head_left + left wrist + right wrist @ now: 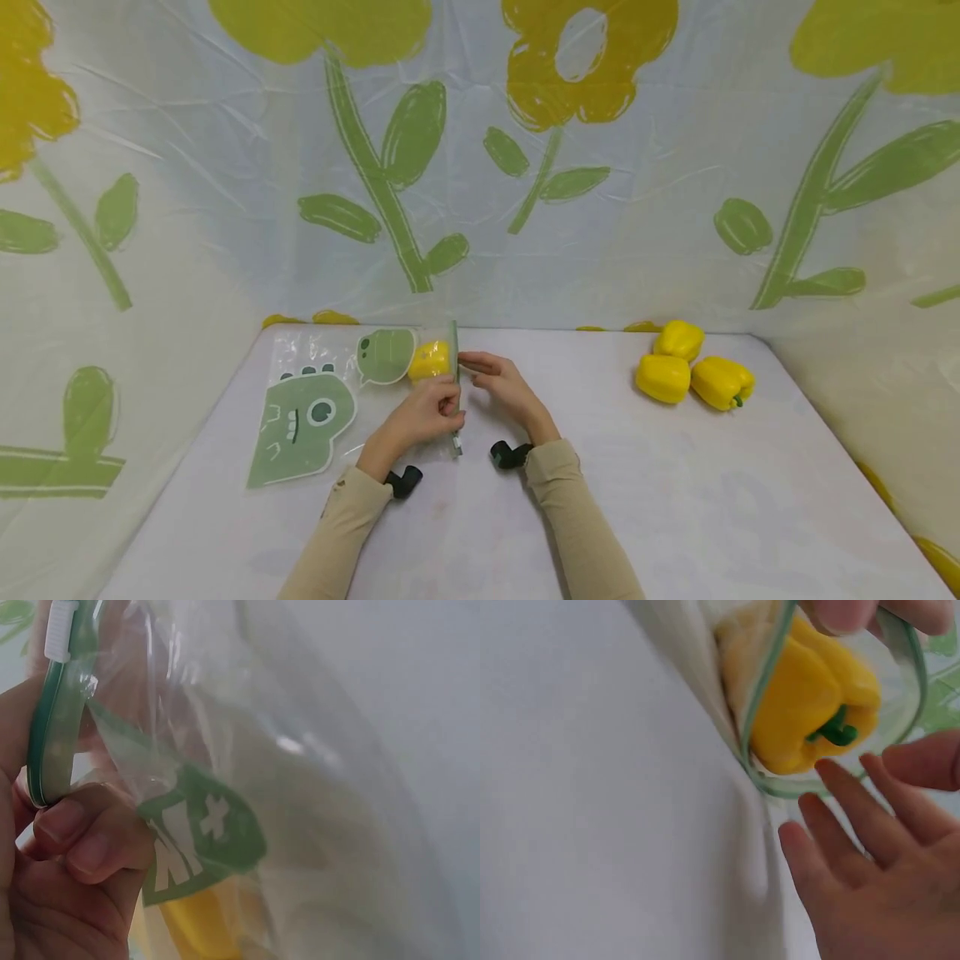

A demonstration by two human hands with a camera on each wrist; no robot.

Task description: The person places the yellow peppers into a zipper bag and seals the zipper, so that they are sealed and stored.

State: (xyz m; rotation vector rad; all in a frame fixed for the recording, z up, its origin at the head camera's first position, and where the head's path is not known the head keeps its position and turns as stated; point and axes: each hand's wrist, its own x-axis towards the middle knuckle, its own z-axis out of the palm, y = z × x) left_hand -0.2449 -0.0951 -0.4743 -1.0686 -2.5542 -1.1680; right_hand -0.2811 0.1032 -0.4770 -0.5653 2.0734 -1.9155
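Observation:
A clear zip bag (300,429) with a green dinosaur print lies on the left of the table, its mouth facing right. My left hand (420,410) pinches the near part of the green-edged mouth, with curled fingers (105,840) seen in the left wrist view. A white zip slider (60,630) sits on that edge. Just inside the mouth is a yellow bell pepper (802,697), its green stem towards the opening. Beside the opening, my right hand (885,855) has its fingers extended and grips nothing; whether its fingertips touch the rim I cannot tell.
Three more yellow bell peppers, one at the back (678,340), one in front (663,379) and one on the right (722,382), sit together on the right of the white table (675,500). A flower-printed curtain (480,275) hangs behind.

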